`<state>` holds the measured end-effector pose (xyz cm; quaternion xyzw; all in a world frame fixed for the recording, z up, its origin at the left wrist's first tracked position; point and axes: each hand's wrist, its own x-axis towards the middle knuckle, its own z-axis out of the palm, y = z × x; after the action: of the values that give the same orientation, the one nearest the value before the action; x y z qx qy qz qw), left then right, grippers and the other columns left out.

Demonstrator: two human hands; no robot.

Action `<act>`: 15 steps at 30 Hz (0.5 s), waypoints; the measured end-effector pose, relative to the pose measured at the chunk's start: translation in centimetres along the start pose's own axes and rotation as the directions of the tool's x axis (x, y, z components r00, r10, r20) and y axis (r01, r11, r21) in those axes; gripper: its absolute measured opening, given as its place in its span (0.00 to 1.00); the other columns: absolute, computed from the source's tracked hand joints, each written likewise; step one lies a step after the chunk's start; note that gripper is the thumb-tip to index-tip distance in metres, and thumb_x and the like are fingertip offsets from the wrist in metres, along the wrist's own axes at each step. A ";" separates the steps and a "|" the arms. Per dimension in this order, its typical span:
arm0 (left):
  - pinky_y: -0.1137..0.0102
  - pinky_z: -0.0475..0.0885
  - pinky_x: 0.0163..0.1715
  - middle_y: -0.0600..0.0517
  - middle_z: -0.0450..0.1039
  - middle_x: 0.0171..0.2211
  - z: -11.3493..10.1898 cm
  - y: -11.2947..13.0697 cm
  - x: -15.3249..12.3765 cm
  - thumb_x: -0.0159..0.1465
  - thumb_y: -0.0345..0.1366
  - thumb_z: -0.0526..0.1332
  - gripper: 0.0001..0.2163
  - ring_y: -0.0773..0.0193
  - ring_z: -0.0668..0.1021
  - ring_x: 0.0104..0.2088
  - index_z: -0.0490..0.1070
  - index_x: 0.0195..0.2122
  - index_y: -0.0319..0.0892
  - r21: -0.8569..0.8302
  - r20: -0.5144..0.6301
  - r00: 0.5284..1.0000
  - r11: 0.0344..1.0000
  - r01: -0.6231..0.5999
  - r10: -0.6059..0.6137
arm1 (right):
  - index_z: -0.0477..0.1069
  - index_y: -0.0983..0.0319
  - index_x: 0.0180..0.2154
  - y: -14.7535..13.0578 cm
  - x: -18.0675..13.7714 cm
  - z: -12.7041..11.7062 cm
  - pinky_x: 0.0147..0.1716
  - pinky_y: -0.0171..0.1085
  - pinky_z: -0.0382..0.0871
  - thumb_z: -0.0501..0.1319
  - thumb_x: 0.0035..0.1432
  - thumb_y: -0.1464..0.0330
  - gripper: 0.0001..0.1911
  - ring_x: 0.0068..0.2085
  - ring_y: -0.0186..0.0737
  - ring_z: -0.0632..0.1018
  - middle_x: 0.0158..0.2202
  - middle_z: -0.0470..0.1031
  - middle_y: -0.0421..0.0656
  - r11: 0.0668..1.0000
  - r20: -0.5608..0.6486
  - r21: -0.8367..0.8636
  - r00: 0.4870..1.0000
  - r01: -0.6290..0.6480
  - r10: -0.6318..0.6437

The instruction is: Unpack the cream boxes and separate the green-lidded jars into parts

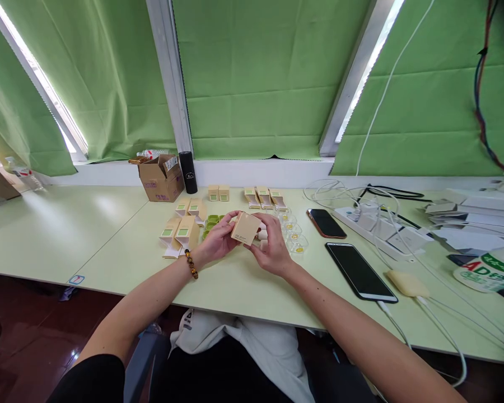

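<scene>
A small tan cardboard box (pixel 246 228) is held up over the table between both hands. My left hand (pixel 218 240) grips its left side, and my right hand (pixel 272 246) has its fingers on the right edge. To the left stand more tan boxes (pixel 187 232) with flaps open at the front. Green cups (pixel 211 220) sit just behind my left hand. Beyond my right hand are clear plastic pieces (pixel 296 242) with yellow spots, and whitish small items (pixel 262 234) partly hidden by the fingers. Further back are closed boxes (pixel 218 193) and open boxes (pixel 264 197).
Two phones, one (pixel 325 223) behind the other (pixel 360 271), lie to the right beside a power strip (pixel 382 230) with tangled cables. Flat white cartons (pixel 479 215) and a bottle (pixel 489 270) are far right. A cardboard carton (pixel 162 178) and black tumbler (pixel 188 172) stand at the back.
</scene>
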<state>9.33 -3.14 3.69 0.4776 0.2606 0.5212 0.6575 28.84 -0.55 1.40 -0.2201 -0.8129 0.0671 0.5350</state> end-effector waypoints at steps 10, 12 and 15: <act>0.62 0.72 0.53 0.42 0.76 0.56 -0.2 -0.5 0.0 0.66 0.58 0.66 0.26 0.53 0.77 0.53 0.75 0.56 0.43 0.490 -0.093 0.913 0.817 -0.305 0.397 | 0.56 0.57 0.68 0.3 0.1 -0.5 0.61 0.63 0.69 0.65 0.61 0.64 0.36 0.63 0.62 0.69 0.61 0.64 0.56 0.999 -0.046 -0.052 0.999 -0.008 0.006; 0.60 0.72 0.53 0.40 0.75 0.58 -0.2 -0.6 0.1 0.62 0.55 0.71 0.29 0.50 0.76 0.55 0.74 0.59 0.43 0.523 -0.066 0.914 0.794 -0.309 0.399 | 0.56 0.56 0.69 0.4 0.1 -0.6 0.59 0.63 0.71 0.64 0.62 0.64 0.37 0.62 0.63 0.69 0.61 0.63 0.57 0.995 -0.037 -0.103 0.999 -0.010 0.006; 0.59 0.73 0.53 0.39 0.75 0.57 -0.4 -1.0 0.4 0.56 0.51 0.77 0.34 0.48 0.77 0.56 0.73 0.60 0.42 0.497 -0.064 0.931 0.820 -0.282 0.359 | 0.55 0.54 0.70 0.3 0.0 -0.5 0.56 0.62 0.74 0.64 0.64 0.64 0.37 0.60 0.63 0.71 0.59 0.63 0.56 0.985 -0.012 -0.172 1.000 0.022 -0.025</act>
<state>9.57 -2.66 2.73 0.6205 0.3475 0.5790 0.3987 29.33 -0.34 1.48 -0.2562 -0.8145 -0.0110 0.5204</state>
